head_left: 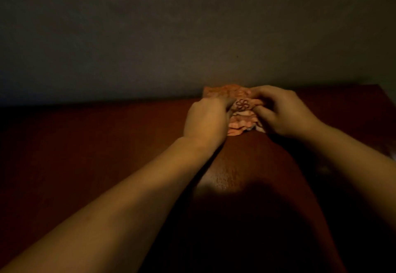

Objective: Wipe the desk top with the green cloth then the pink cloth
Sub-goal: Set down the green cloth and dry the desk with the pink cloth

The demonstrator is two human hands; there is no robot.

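Dim light, warm cast; detail is limited.

- Step in hand: the pink-cloth stage is judged to be under way. The pink cloth (242,106) is bunched at the far edge of the table (85,144), upper centre of the frame, close against the wall (192,26). A flower motif is seen on its upper fold.
- Left hand (205,120): its fingers (225,101) are curled into the left side of the cloth, which is gripped. Right hand (282,112): its fingers (260,92) are curled over the right side, and a fold is pinched between thumb and fingers. The cloth is gathered between the two hands.
- No green cloth is made out anywhere in the frame, so that stage is taken to be done, though this cannot be confirmed. A pale scrap is seen at the cloth's near edge; what it is cannot be told.
- Next move, as judged: the cloth needs to be pressed flat under the palms and drawn toward the near edge in strokes, with the far strip along the wall covered as well.
- Surroundings: a glossy patch of glare (225,178) is noted on the table, centre frame, with deep shadow (257,230) below it.
- Obstructions: nothing is seen in the wiping path. The wall limits reach at the far edge.
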